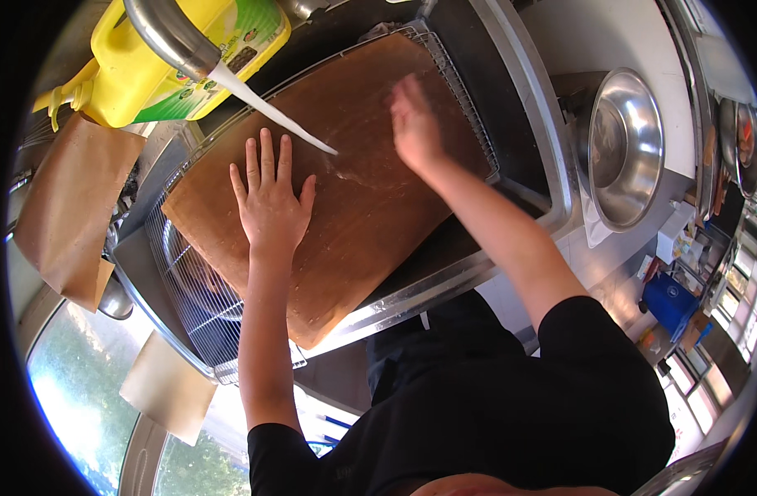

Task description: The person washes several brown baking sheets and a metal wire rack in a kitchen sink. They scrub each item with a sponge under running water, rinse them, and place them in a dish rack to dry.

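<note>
A large brown sheet [353,229], wet on its surface, lies over a wire rack [198,304] across a metal sink [428,291]. From a metal faucet [173,37] a stream of water [273,111] runs onto the sheet between my hands. My left hand [274,198] rests flat on the sheet, palm down with its fingers spread. Over the upper right part of the sheet is my right hand [415,127], blurred, its fingers close together and nothing seen in its grasp; whether it touches the sheet I cannot tell.
A yellow plastic jug [149,62] lies behind the sink at the upper left. Another brown sheet [80,204] hangs or leans at the left, with a smaller one [167,387] below it by the window. A steel bowl [626,149] stands right of the sink, and a blue bin [670,304] is farther off.
</note>
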